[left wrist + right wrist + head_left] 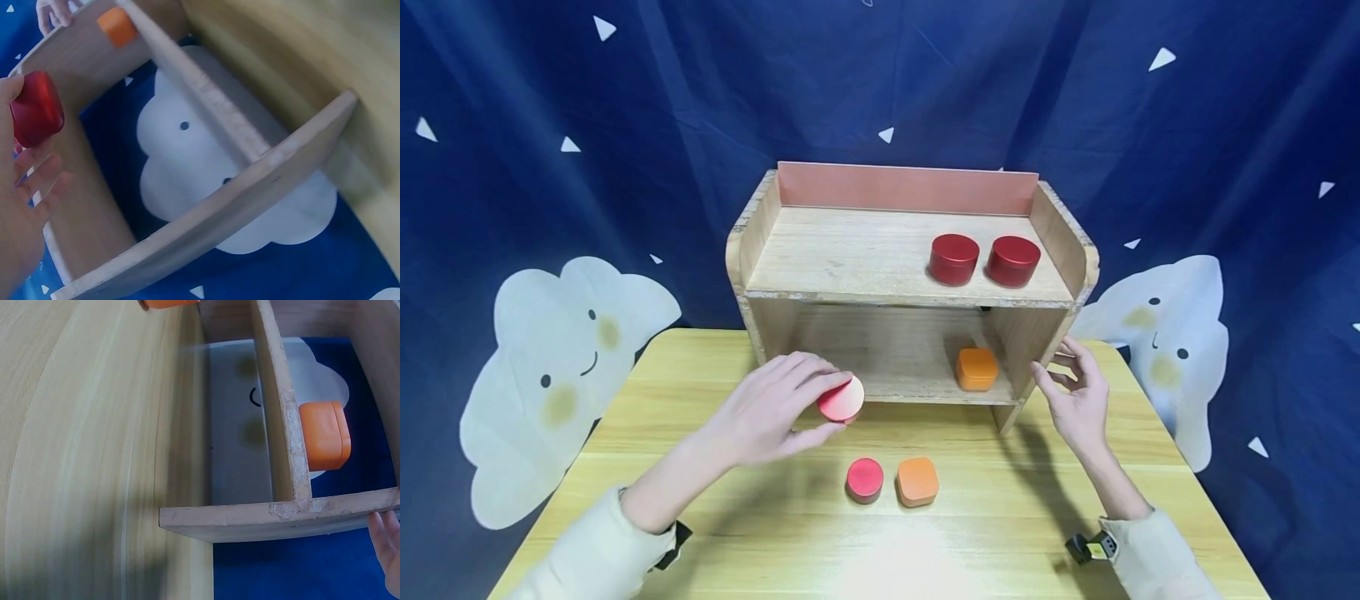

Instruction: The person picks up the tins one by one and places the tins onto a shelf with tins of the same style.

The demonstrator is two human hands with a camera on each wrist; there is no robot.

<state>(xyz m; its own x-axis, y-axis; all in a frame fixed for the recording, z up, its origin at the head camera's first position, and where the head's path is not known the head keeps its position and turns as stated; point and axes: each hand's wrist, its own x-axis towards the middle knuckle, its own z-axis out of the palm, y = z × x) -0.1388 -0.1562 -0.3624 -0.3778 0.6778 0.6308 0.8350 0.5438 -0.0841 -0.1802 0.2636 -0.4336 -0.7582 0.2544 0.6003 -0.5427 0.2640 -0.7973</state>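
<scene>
Wooden table (700,533), two-tier shelf (820,258) (open-fronted), red tin (865,479), orange tin (917,481)

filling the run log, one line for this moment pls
left hand: holds red round tin at lower shelf | right hand: open, touching wooden shelf side

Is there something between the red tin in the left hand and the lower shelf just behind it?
Nothing visible does. The left hand grips the red round tin at the front edge of the lower shelf, whose left part is bare. The orange square tin sits far to the right on that shelf.
</scene>
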